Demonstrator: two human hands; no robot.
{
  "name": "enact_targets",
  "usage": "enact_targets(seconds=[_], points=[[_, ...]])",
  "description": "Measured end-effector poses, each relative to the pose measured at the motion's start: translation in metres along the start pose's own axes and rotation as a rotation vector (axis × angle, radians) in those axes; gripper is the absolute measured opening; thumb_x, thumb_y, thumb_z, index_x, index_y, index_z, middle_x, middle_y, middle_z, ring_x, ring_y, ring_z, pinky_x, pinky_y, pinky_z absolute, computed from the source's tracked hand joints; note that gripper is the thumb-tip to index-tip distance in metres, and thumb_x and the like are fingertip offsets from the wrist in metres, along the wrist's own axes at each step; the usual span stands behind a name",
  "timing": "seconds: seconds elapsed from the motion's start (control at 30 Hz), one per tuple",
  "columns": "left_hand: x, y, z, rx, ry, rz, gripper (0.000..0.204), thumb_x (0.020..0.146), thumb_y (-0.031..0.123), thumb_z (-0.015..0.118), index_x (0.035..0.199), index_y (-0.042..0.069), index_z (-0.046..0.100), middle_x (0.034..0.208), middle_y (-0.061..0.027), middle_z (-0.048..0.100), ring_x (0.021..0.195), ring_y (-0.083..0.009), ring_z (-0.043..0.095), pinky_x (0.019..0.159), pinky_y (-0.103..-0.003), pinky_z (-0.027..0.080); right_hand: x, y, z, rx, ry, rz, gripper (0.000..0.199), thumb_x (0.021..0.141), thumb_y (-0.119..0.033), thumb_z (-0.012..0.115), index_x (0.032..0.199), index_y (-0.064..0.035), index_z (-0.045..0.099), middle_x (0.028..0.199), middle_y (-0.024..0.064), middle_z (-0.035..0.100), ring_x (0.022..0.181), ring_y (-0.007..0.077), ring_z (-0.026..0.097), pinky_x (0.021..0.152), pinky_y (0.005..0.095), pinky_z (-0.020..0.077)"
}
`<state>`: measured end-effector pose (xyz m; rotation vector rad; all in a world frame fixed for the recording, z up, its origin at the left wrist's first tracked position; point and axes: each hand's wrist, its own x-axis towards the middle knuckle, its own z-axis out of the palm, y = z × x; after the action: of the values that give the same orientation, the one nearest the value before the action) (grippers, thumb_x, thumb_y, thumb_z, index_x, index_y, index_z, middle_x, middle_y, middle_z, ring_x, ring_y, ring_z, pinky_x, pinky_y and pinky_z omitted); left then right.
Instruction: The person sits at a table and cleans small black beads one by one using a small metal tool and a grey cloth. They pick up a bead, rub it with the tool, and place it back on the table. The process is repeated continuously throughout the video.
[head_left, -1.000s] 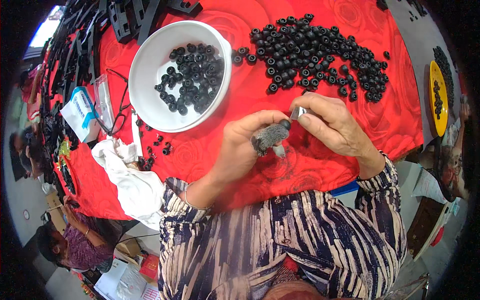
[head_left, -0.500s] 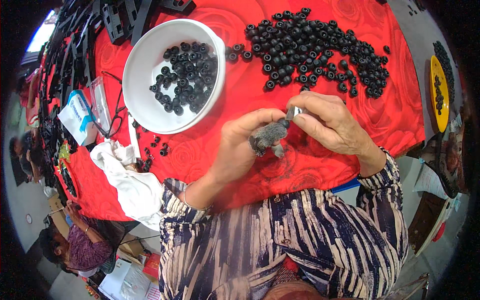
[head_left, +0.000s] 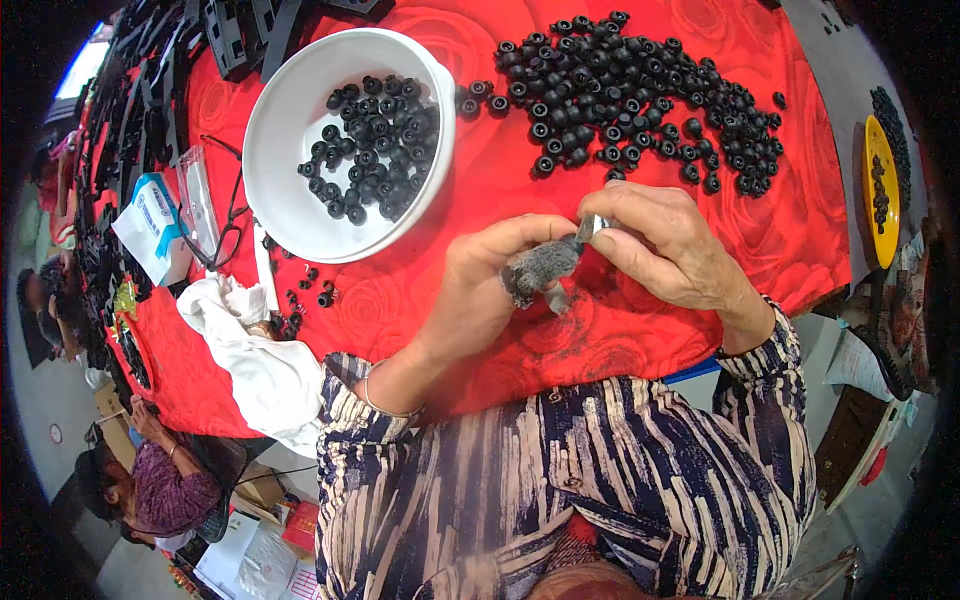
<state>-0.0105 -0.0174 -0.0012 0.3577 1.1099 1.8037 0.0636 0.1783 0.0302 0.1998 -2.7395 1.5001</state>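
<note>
Between the thumb and fingers of my right hand (head_left: pixel 668 248) is a small shiny metal blade (head_left: pixel 593 227). My left hand (head_left: pixel 470 295) is closed, thumb on top, around a small black rounded part, mostly hidden, that meets the blade's edge. A grey fuzzy wrap (head_left: pixel 541 272), speckled with black shavings, covers a finger of the left hand. Beyond the hands lies a broad heap of black rounded plastic parts (head_left: pixel 630 100) with hollow ends. To the left, a white bowl (head_left: pixel 275 170) holds more such parts.
Dark crumbs dot the red rose-patterned tablecloth (head_left: pixel 560 350) under my hands. Left of them lie a white cloth (head_left: pixel 265 380), eyeglasses (head_left: pixel 225 240), a white-and-blue packet (head_left: pixel 152 225) and long black pieces (head_left: pixel 230 40). A yellow tray (head_left: pixel 883 215) sits far right. Another person (head_left: pixel 165 480) sits lower left.
Both hands stay almost in place, with the blade still against the small part. The bowl and heap appear shifted only slightly in the picture.
</note>
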Motion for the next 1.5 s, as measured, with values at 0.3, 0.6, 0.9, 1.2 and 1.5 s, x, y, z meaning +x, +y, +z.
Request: enact_targets(seconds=[0.3,0.6,0.9,1.2,1.5], points=[[-0.002,-0.003,-0.002,-0.077,0.004,-0.054,0.025,0.089,-0.001,0.048,0.111,-0.002,0.058,0.089,-0.0063,0.061,0.068,-0.0134,0.062,0.059,-0.026,0.052,0.003,0.004,0.000,0.061,-0.048,-0.030,0.014,0.085,-0.012,0.056,0.093,0.0002,0.058,0.075,0.0142,0.058,0.066,0.0305,0.059,0.056,0.0373,0.0442],[0.000,-0.008,-0.003,-0.161,-0.011,-0.137,0.022,0.090,0.007,0.054,0.109,-0.003,0.060,0.088,-0.0074,0.060,0.064,-0.0157,0.062,0.055,-0.027,0.053,0.003,0.009,-0.003,0.069,-0.100,-0.069,0.011,0.085,-0.012,0.055,0.088,-0.0017,0.057,0.069,0.0136,0.054,0.062,0.0316,0.057,0.053,0.0386,0.0416],[0.001,-0.014,-0.006,-0.286,-0.009,-0.133,0.022,0.089,0.006,0.054,0.108,-0.003,0.060,0.088,-0.0076,0.060,0.064,-0.0155,0.061,0.053,-0.026,0.052,0.004,0.014,-0.002,0.001,-0.164,-0.160,0.011,0.084,-0.014,0.057,0.084,-0.0032,0.058,0.065,0.0119,0.053,0.060,0.0305,0.057,0.052,0.0387,0.0409],[0.007,0.000,-0.007,-0.394,0.037,-0.153,0.024,0.091,0.013,0.053,0.108,-0.002,0.057,0.080,-0.0023,0.054,0.068,-0.0087,0.053,0.057,-0.024,0.050,0.000,-0.004,-0.002,0.264,0.036,-0.049,0.018,0.076,-0.004,0.065,0.093,-0.0011,0.061,0.073,0.0076,0.059,0.060,0.0164,0.057,0.052,0.0266,0.0421],[0.006,-0.020,-0.005,-0.645,-0.159,-0.311,0.023,0.091,0.016,0.056,0.106,-0.001,0.058,0.083,-0.0021,0.061,0.071,-0.0067,0.059,0.057,-0.021,0.052,0.000,0.005,0.017,-0.073,0.216,-0.382,0.033,0.066,-0.006,0.074,0.096,0.0020,0.062,0.064,0.0075,0.050,0.052,0.0217,0.051,0.046,0.0315,0.0385]])
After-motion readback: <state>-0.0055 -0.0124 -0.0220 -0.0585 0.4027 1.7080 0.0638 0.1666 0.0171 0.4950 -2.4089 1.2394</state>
